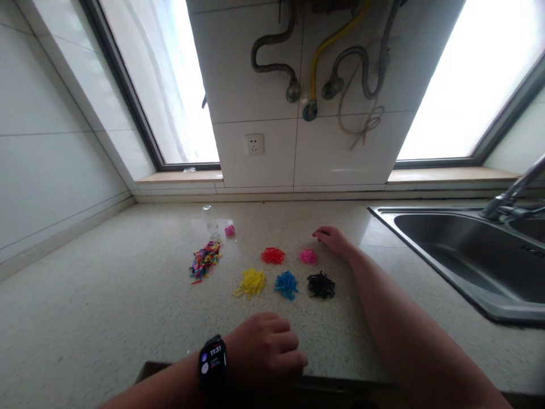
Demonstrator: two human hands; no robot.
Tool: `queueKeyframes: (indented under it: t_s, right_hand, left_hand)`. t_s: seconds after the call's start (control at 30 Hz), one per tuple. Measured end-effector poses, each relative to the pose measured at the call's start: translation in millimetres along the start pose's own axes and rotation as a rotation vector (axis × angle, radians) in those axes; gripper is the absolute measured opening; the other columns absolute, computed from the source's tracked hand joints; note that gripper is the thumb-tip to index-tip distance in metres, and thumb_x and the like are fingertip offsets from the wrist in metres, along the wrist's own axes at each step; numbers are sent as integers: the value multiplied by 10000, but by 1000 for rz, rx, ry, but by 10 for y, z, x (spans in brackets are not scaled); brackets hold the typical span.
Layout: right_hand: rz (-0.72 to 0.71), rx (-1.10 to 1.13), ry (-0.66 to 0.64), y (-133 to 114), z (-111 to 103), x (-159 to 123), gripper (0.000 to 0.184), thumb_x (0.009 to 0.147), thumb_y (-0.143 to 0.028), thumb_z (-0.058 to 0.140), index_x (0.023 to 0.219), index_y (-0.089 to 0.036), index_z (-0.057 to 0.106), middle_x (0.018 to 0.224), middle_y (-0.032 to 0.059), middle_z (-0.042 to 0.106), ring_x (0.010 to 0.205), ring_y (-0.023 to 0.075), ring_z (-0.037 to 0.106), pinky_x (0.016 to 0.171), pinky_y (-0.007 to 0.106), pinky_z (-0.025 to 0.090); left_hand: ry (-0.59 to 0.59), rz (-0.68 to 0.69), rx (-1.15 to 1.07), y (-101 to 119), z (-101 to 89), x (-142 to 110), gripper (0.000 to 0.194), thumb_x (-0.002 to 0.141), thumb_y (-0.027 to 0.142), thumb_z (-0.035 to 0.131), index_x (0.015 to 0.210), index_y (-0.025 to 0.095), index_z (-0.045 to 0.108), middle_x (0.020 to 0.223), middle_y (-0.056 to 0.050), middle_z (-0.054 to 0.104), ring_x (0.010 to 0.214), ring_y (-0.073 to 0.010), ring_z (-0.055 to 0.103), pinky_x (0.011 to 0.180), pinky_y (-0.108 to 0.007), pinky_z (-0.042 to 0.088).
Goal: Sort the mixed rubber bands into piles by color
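Small rubber bands lie sorted in piles on the speckled counter [106, 307]: red [273, 255], pink [307, 256], yellow [251, 282], blue [286, 284] and black [321, 285]. A mixed-colour heap [205, 259] lies to their left. My right hand [334, 238] rests on the counter just right of the pink pile, fingers curled loosely, holding nothing that I can make out. My left hand [266, 347], with a smartwatch [212, 359] on the wrist, sits at the counter's near edge with its fingers curled under.
A small clear jar [208, 220] and a clear lid with pink bands [229, 229] stand behind the mixed heap. A steel sink [468, 255] with a tap [513, 193] fills the right. Tiled wall with socket [254, 145] and hoses [315, 62] lies behind.
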State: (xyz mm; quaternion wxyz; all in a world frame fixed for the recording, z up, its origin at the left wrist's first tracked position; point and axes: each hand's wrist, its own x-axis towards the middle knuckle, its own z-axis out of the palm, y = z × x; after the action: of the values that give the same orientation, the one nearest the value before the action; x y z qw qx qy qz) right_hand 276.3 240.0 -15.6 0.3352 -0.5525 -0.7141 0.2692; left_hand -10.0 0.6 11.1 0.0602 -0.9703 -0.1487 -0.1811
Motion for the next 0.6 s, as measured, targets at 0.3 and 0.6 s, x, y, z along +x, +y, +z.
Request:
queueKeyframes:
  t_s: [0.3,0.6]
  right_hand:
    - [44,-25,-30,-9,-37,-1,358,805,-424,565,934,-147,752,605,3,580,506,122,440,502,263,337]
    - [46,-15,-18,-74,-38,-42,327,799,-396,577,918,-149,755,615,13,595,506,117,445,483,256,331]
  left_hand:
    - [-69,14,-100,-71,78,-83,96,883,300,619,933,231,575,661,50,623,584,-142,533,490,-319,333]
    - [-81,29,-120,-66,55,-94,82,885,276,597,958,237,594,644,50,631,582,-145,573,472,-315,358]
